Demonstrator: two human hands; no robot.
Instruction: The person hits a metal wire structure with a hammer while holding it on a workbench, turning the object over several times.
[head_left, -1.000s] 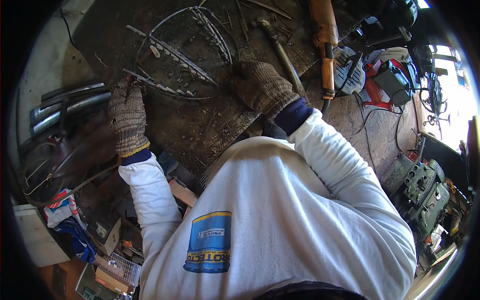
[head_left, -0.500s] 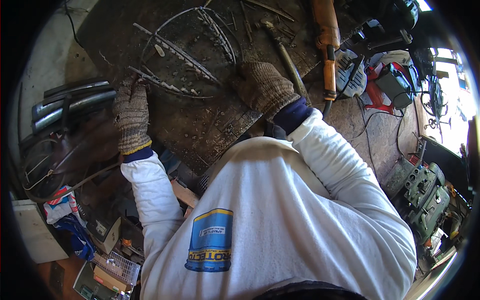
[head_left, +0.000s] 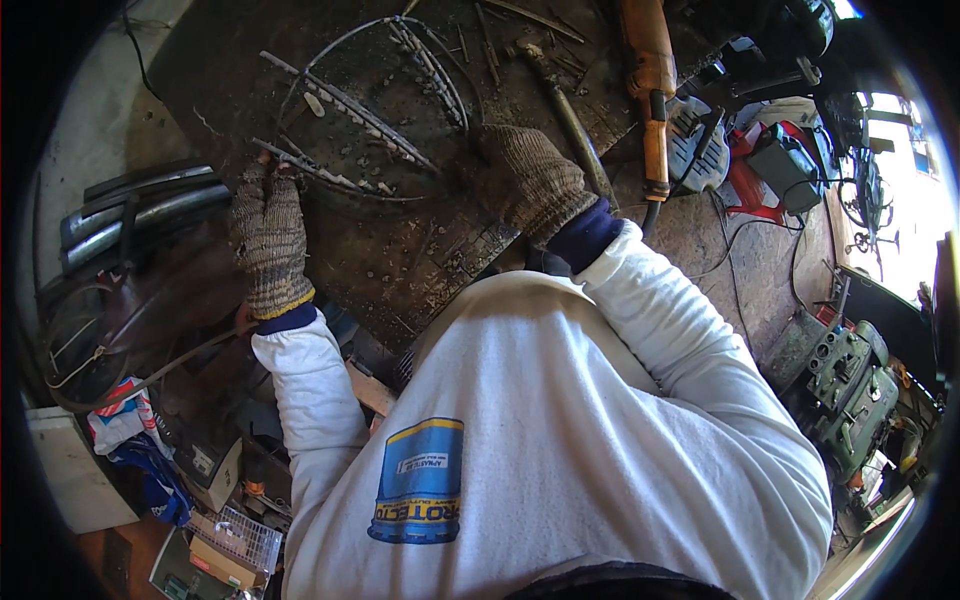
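A round metal frame (head_left: pixel 345 106) lies on the dark, worn work table (head_left: pixel 375 255). It is a thin rod ring crossed by bars with rough, light-coloured lumps along them. My left hand (head_left: pixel 270 230), in a brown knitted glove with worn fingertips, is closed at the left end of the lowest bar, thumb and fingers pinching it. At the ring's right side is my right hand (head_left: pixel 530 185), gloved alike, its fingers curled into shadow; what they hold is hidden. Just beyond that hand lies a hammer (head_left: pixel 570 120), its head pointing away from me.
An orange power tool (head_left: pixel 652 85) with a cord rests at the table's right edge. Several thin rods (head_left: pixel 488 45) lie at the far side. Curved metal strips (head_left: pixel 145 215) are stacked left. A green machine (head_left: pixel 835 375) stands at right, and a red and grey case (head_left: pixel 765 170) sits on the floor.
My left wrist has shifted slightly to the right, while its fingertips stay at the bar's end. My right hand and the frame look nearly the same; the whole view has moved a little.
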